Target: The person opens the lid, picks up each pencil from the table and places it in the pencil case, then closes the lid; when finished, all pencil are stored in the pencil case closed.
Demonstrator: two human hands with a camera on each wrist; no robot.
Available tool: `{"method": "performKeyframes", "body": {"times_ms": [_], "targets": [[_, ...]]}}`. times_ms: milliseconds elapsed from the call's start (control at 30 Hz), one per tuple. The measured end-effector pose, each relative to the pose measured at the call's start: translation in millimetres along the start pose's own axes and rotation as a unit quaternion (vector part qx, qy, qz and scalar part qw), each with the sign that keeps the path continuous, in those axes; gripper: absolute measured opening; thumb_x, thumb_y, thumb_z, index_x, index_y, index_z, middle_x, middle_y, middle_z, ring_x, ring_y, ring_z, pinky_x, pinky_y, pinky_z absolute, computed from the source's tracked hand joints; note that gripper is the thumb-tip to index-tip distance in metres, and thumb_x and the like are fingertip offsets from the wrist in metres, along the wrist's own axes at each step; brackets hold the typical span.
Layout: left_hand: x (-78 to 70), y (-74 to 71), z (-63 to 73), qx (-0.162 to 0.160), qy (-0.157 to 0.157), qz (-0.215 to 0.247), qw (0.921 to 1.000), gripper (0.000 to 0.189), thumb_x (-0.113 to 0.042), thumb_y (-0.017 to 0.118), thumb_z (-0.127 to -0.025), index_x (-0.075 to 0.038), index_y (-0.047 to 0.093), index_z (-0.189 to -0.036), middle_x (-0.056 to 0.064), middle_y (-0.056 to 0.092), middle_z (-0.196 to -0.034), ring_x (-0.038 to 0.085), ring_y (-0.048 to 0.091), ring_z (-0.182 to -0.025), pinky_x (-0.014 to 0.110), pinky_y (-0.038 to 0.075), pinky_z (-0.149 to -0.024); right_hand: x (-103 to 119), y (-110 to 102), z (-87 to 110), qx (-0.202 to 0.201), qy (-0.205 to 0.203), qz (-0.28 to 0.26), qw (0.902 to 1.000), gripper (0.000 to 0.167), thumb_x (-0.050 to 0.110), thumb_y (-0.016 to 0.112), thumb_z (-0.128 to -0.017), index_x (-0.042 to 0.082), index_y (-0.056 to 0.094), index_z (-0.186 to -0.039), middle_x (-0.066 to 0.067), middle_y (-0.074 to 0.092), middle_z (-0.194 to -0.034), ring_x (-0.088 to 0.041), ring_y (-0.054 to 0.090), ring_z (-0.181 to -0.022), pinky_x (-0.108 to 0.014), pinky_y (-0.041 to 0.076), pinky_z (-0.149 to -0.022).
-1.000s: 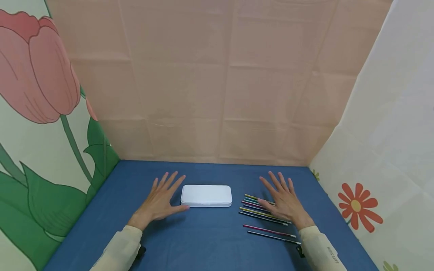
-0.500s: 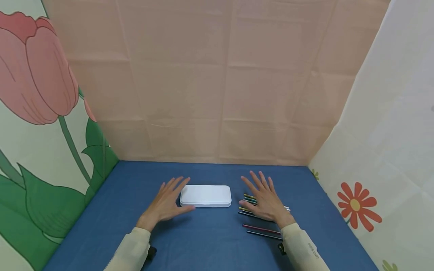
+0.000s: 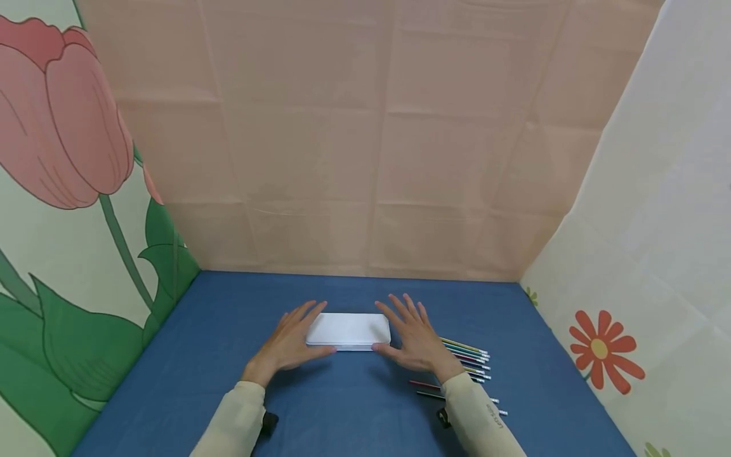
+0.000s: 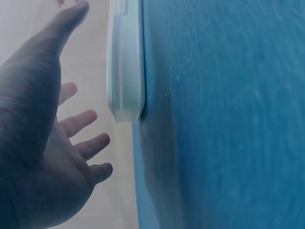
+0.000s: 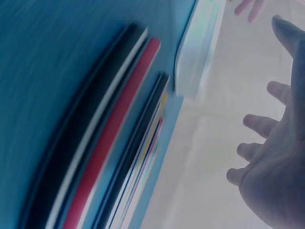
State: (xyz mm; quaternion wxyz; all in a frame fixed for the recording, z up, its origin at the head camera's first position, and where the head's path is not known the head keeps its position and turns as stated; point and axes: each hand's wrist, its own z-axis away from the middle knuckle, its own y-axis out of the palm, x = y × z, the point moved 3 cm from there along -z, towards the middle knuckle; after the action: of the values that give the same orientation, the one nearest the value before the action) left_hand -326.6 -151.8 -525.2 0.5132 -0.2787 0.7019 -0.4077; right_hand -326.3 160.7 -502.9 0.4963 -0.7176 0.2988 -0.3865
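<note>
Blue counter (image 3: 342,412), tan backdrop (image 3: 365,139) behind. White case (image 3: 349,329) on counter btwn L hand (image 3: 290,344) & R hand (image 3: 419,341), both spread, nothing held. R sleeve (image 3: 476,416) part-covers pencils (image 3: 468,355); exact no. hard to tell.

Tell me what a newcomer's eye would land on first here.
Probably the huge pink tulip on the left backdrop. Next would come the white case on the blue table, framed by the spread left hand and right hand. Multicoloured pencils lie to the case's right, partly hidden by the right arm.
</note>
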Motion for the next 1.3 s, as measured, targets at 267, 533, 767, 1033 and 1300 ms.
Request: {"method": "performKeyframes", "body": {"times_ms": [267, 533, 767, 1033, 1300], "targets": [[-0.2, 7.7, -7.7, 0.020, 0.002, 0.022, 0.9996, 0.114, -0.067, 0.089, -0.088, -0.016, 0.038, -0.177, 0.023, 0.038, -0.182, 0.054, 0.036, -0.168, 0.083, 0.022, -0.135, 17.3, 13.3, -19.0, 0.035, -0.025, -0.034, 0.9985, 0.091, 0.069, 0.070, -0.104, 0.030, 0.036, -0.178, -0.016, 0.037, -0.185, -0.051, 0.027, -0.173, -0.078, 0.024, -0.138], [-2.6, 9.1, -12.2, 0.017, -0.001, 0.041, 0.9990, 0.109, -0.060, 0.094, -0.086, -0.012, 0.047, -0.172, 0.024, 0.047, -0.176, 0.050, 0.045, -0.162, 0.078, 0.032, -0.133, 24.1, 24.3, -33.9, 0.057, -0.040, -0.047, 0.9965, 0.091, 0.062, 0.078, -0.102, 0.021, 0.043, -0.175, -0.019, 0.045, -0.179, -0.052, 0.039, -0.167, -0.078, 0.029, -0.136], [-3.8, 12.4, -15.1, 0.008, 0.014, 0.053, 0.9985, 0.097, -0.055, 0.097, -0.085, -0.010, 0.060, -0.162, 0.020, 0.057, -0.164, 0.044, 0.057, -0.146, 0.069, 0.049, -0.121, 19.7, 36.4, -41.1, 0.049, -0.040, -0.051, 0.9967, 0.083, 0.053, 0.086, -0.098, 0.017, 0.055, -0.166, -0.014, 0.057, -0.170, -0.042, 0.052, -0.160, -0.070, 0.041, -0.132], [-3.2, 17.1, -18.0, 0.004, 0.010, 0.051, 0.9986, 0.092, -0.050, 0.098, -0.085, -0.009, 0.063, -0.159, 0.020, 0.058, -0.162, 0.043, 0.058, -0.145, 0.068, 0.049, -0.123, 19.2, 41.5, -42.4, 0.062, -0.019, -0.053, 0.9965, 0.076, 0.049, 0.086, -0.099, 0.014, 0.060, -0.161, -0.018, 0.054, -0.172, -0.044, 0.049, -0.162, -0.068, 0.047, -0.129], [-6.2, 20.0, -19.6, 0.003, -0.018, 0.047, 0.9987, 0.091, -0.042, 0.099, -0.086, -0.007, 0.060, -0.161, 0.021, 0.056, -0.166, 0.044, 0.056, -0.150, 0.068, 0.048, -0.127, 18.3, 43.6, -43.4, 0.048, -0.016, -0.079, 0.9956, 0.068, 0.041, 0.089, -0.099, 0.013, 0.066, -0.156, -0.020, 0.058, -0.168, -0.047, 0.051, -0.159, -0.067, 0.046, -0.129]]}}
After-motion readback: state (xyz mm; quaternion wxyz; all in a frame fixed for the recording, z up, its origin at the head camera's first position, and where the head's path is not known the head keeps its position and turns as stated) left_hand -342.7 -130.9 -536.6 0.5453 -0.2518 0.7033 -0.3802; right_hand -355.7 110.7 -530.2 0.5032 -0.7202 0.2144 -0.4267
